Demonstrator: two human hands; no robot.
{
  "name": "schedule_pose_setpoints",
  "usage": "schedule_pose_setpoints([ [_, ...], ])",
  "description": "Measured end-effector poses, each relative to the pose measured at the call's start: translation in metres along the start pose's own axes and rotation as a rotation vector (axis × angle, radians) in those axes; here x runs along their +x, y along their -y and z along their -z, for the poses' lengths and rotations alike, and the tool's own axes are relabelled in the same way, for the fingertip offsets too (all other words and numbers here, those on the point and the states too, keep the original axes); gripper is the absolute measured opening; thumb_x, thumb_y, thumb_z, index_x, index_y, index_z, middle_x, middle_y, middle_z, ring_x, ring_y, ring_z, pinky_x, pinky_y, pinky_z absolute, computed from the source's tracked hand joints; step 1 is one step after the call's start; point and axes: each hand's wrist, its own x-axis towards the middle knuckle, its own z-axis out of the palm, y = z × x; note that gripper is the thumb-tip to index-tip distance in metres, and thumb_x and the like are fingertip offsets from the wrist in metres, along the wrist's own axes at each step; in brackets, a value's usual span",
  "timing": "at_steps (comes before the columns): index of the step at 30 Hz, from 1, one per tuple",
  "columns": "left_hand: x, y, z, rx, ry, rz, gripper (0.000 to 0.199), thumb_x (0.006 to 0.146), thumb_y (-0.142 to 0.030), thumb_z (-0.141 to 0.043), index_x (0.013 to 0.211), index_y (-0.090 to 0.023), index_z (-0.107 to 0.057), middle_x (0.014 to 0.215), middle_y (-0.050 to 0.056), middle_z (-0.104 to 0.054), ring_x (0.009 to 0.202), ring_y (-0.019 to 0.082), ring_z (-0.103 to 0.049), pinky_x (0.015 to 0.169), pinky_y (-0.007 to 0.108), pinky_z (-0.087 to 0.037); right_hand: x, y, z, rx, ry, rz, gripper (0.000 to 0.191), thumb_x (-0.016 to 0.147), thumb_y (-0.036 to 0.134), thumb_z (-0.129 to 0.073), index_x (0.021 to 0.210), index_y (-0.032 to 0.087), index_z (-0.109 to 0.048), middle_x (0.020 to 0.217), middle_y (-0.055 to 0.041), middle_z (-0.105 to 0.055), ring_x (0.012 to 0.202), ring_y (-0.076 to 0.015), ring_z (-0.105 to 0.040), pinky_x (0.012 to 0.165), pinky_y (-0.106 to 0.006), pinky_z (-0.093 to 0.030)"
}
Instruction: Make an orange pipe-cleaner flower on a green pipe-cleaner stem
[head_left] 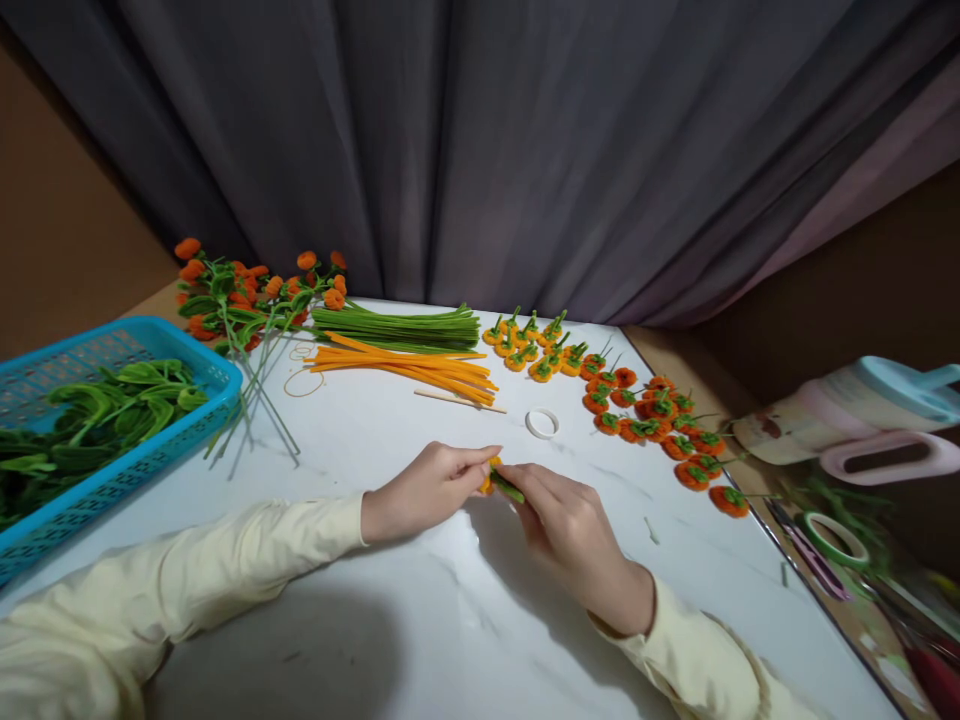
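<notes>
Near the middle of the white table, my left hand (431,490) and my right hand (571,530) meet at a small yellow-orange piece with a green stem (493,476). The fingertips of both hands are closed on it, and they hide part of it. The green part points toward my right palm. Behind the hands lie a bundle of orange fuzzy stems (420,372), a bundle of green fuzzy stems (397,328), a thin wooden stick (459,401) and a white ring (541,423).
Yellow pieces (544,369) and orange ones (691,475) line the back right. A blue basket (225,385) of green leaves is at left, beside orange flowers (306,262). At right are a tumbler (795,420), green tape (836,540) and scissors (814,562).
</notes>
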Motion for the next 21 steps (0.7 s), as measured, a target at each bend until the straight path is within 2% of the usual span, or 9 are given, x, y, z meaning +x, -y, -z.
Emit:
schedule_pose_setpoints([
  [6,0.0,0.0,0.001,0.196,-0.006,-0.058,0.043,0.086,-0.02,-0.04,0.123,-0.007,-0.056,0.108,0.011,-0.067,0.093,0.02,-0.063,0.086,0.032,-0.048,0.01,0.007,0.005,-0.344,0.079,0.206,0.027,0.089,0.003,-0.033,0.087,0.007,-0.059,0.066,-0.0061,-0.058,0.056,-0.0174,-0.052,0.049,-0.029,-0.038],
  [10,-0.002,-0.002,0.001,0.262,0.004,-0.092,0.041,0.086,-0.018,-0.038,0.12,-0.01,-0.06,0.103,0.008,-0.069,0.093,0.02,-0.063,0.086,0.03,-0.047,0.017,0.011,0.009,-0.403,0.158,0.318,0.027,0.087,0.001,-0.034,0.079,0.008,-0.059,0.063,-0.0058,-0.055,0.052,-0.0175,-0.047,0.047,-0.03,-0.033],
  [13,-0.003,-0.003,0.002,0.239,0.0,-0.092,0.039,0.087,-0.02,-0.04,0.117,-0.011,-0.062,0.098,0.008,-0.07,0.095,0.02,-0.062,0.088,0.032,-0.046,0.02,0.01,0.012,-0.363,0.179,0.34,0.027,0.086,0.0,-0.034,0.076,0.009,-0.058,0.062,-0.005,-0.053,0.052,-0.0169,-0.045,0.046,-0.03,-0.031],
  [15,-0.002,-0.005,0.005,0.092,0.022,-0.053,0.036,0.087,-0.023,-0.042,0.115,-0.012,-0.063,0.101,0.008,-0.069,0.098,0.02,-0.06,0.09,0.033,-0.046,0.021,0.005,0.015,-0.275,0.196,0.289,0.028,0.088,0.002,-0.033,0.073,0.011,-0.056,0.062,-0.0042,-0.052,0.052,-0.0158,-0.044,0.047,-0.029,-0.031],
  [18,0.003,-0.01,0.012,-0.302,0.144,0.06,0.032,0.088,-0.028,-0.048,0.113,-0.014,-0.063,0.107,0.008,-0.065,0.1,0.019,-0.06,0.09,0.033,-0.047,0.022,-0.007,0.02,-0.075,0.202,0.149,0.024,0.09,0.006,-0.036,0.077,0.014,-0.054,0.065,-0.0036,-0.055,0.055,-0.014,-0.048,0.051,-0.026,-0.035],
  [21,0.008,-0.012,0.019,-0.569,0.26,0.083,0.029,0.085,-0.03,-0.057,0.11,-0.015,-0.064,0.103,0.008,-0.065,0.095,0.017,-0.061,0.087,0.033,-0.049,0.023,-0.016,0.026,0.105,0.113,0.032,0.014,0.09,0.009,-0.043,0.088,0.015,-0.055,0.072,-0.004,-0.061,0.059,-0.0119,-0.053,0.055,-0.022,-0.04],
])
